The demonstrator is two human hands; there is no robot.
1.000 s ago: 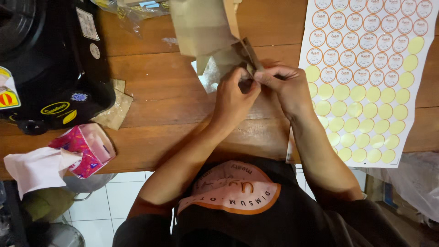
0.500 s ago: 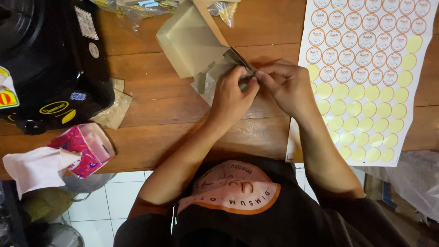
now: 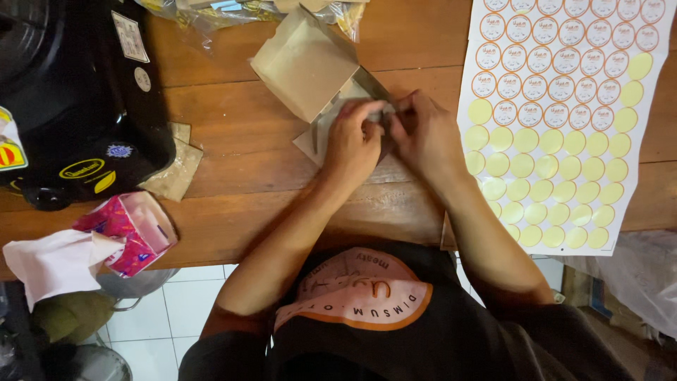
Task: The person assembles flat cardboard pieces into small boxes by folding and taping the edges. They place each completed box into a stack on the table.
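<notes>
Cardboard box flap between left hand and right hand fingertips.

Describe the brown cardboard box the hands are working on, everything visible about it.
The cardboard box is small, plain brown and unprinted, seemingly thin kraft board. It looks only partly folded: one broad panel is raised and tilted toward the table's far edge, while flatter flaps lie on the wooden table beneath the hands. The left hand and right hand meet at its near right corner, pinching an edge with their fingers. How the hidden flaps are arranged cannot be told. It lies left of the sticker sheet, apart from it.
</notes>
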